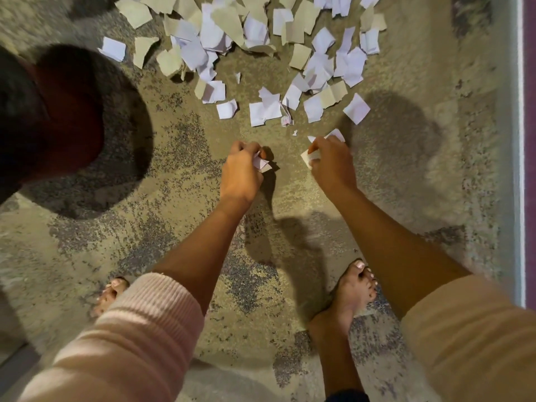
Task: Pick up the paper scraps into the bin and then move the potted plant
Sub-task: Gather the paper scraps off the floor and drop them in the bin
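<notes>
Pink ribbed sleeves fill the bottom of the frame, the left sleeve (130, 329) at lower left and the right sleeve (470, 338) at lower right, both pushed up so the forearms are bare. Under them the person's bare feet stand on a mottled beige-and-grey rug (174, 227): the left foot (111, 294) peeps out beside the left sleeve, the right foot (353, 288) shows between the two arms. Both arms reach to the middle of the frame. The left hand (240, 169) is curled round a crumpled white scrap (262, 163), which pokes out at its right side, just above the rug. The right hand (333, 163), near it, is bunched round a few white pieces (309, 156) that stick out past the fingers. Beyond the hands the paper scraps (249, 33) – white ones and tan ones, torn and overlapping – lie strewn across the top of the frame, the nearest just above the knuckles. At the left edge sits what looks to be the bin (58, 117), dark, round and blurred, reddish inside, well apart from the hands. A pale strip (519, 140) runs down the right edge.
</notes>
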Demonstrator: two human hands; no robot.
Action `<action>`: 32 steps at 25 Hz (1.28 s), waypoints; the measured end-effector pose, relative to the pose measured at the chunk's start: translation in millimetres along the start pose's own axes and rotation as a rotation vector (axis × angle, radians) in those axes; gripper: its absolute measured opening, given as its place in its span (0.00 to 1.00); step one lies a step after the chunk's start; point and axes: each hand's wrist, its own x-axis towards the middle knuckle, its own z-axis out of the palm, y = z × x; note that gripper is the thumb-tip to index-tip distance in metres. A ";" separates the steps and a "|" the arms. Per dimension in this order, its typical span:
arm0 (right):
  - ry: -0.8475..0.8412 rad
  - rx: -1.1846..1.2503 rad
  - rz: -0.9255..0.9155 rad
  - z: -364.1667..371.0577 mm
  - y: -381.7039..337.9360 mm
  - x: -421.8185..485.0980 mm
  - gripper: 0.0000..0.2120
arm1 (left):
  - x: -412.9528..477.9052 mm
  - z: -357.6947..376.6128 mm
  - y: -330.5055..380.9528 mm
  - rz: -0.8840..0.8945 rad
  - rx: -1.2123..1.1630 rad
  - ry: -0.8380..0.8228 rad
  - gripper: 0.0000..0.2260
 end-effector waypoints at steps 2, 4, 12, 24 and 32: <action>0.030 0.031 0.020 -7.0 -17.2 -12.3 0.10 | -10.3 -21.4 -5.8 -0.017 -0.032 0.049 0.11; 0.035 0.092 0.008 -13.8 -40.6 -24.1 0.08 | -23.3 -46.1 -12.8 -0.042 -0.062 0.092 0.09; 0.001 0.167 -0.107 -46.7 -189.3 -68.7 0.10 | -87.7 -163.6 -40.4 -0.087 -0.120 0.215 0.10; -0.041 0.096 -0.407 -64.0 -412.2 -122.1 0.12 | -127.8 -350.2 -95.9 -0.071 -0.231 0.451 0.13; -0.123 0.002 -0.530 -18.4 -485.8 -123.7 0.11 | -133.3 -386.0 -162.4 -0.186 -0.273 0.516 0.11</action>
